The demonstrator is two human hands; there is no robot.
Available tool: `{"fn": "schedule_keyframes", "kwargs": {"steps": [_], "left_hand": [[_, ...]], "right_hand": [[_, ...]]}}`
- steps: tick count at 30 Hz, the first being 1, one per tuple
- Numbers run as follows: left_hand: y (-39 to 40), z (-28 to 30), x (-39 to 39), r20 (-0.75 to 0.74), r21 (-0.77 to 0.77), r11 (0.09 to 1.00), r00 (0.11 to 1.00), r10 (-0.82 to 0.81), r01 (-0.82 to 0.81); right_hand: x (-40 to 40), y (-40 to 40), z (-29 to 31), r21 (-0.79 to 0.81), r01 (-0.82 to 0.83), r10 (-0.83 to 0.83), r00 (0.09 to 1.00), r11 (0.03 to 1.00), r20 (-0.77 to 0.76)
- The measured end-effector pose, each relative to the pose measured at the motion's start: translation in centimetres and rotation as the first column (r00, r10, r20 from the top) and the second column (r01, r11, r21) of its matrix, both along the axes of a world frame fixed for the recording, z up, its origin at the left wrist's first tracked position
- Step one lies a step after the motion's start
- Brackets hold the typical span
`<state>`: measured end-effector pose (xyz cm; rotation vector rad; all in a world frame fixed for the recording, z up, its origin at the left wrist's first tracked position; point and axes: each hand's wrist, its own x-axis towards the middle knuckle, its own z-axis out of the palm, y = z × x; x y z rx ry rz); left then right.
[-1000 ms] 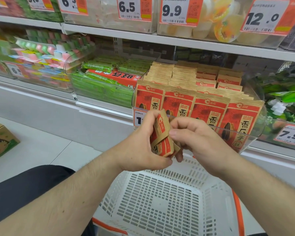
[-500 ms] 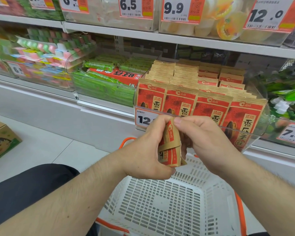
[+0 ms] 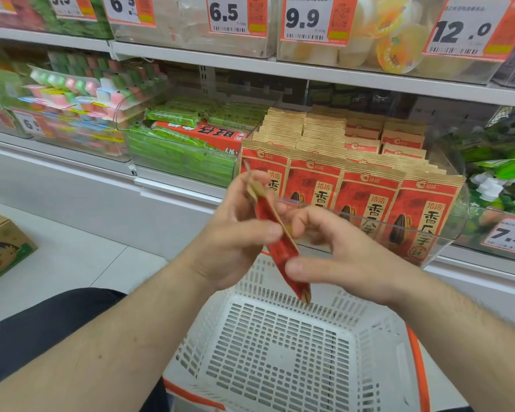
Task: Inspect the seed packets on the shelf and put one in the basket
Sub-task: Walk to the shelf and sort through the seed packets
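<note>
seed packet (image 3: pixel 280 248) edge-on, long axis steeply tilted, pinched by left hand (image 3: pixel 235 233) and right hand (image 3: pixel 333 254)

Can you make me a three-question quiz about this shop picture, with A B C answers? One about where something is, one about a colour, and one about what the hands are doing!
1. Where is the white plastic mesh basket?
A. below the hands
B. on the top shelf
C. behind the packets

2. What colour is the basket's rim trim?
A. blue
B. orange
C. green

3. What are the left hand and right hand doing?
A. resting empty
B. holding the red and tan paper seed packet
C. lifting the basket

Answers: A, it sits under both hands; B, the edge strip is orange; B, both hands' fingers pinch the packet.
</note>
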<state>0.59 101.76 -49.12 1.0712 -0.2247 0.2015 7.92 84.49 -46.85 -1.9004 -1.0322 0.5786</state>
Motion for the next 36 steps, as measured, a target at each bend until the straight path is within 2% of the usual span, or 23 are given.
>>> {"fn": "schedule_keyframes", "kwargs": {"steps": [2,4,8,11,14,20,26,36], "left_hand": [[0.5,0.3,0.1,0.002,-0.137,0.99,1.0,0.018,-0.018],[0.7,0.7,0.1,-0.042,-0.199,0.977,0.997,0.071,-0.078],[-0.3,0.7,0.1,-0.111,-0.013,0.993,0.987,0.115,-0.117],[-0.7,1.0,0.1,-0.173,-0.018,0.987,0.973,0.155,-0.161],[-0.4,1.2,0.2,-0.177,-0.057,0.982,0.97,0.167,-0.179],[-0.6,1.5,0.0,-0.2,-0.228,0.959,0.972,0.121,-0.167],[-0.5,2.4,-0.3,-0.243,-0.213,0.964,0.964,0.105,-0.158],[0.4,2.6,0.0,-0.3,-0.183,0.964,0.944,0.134,-0.195]], "right_hand": [[0.0,-0.1,0.1,-0.048,-0.012,0.011,0.999,0.999,-0.034],[-0.3,0.1,0.1,0.026,0.041,-0.039,0.998,0.999,-0.051],[-1.0,0.4,0.2,0.217,0.142,-0.118,0.986,0.966,-0.119],[-1.3,0.3,0.6,0.302,0.165,-0.113,0.977,0.939,-0.182],[-1.1,0.3,0.7,0.305,0.175,-0.151,0.983,0.936,-0.1],[-1.5,0.6,0.4,0.391,0.191,-0.203,0.979,0.9,-0.012],[-1.2,0.4,0.2,0.42,0.192,-0.243,0.967,0.887,0.07],[-0.6,0.3,-0.1,0.468,0.069,-0.127,0.987,0.881,0.094]]}}
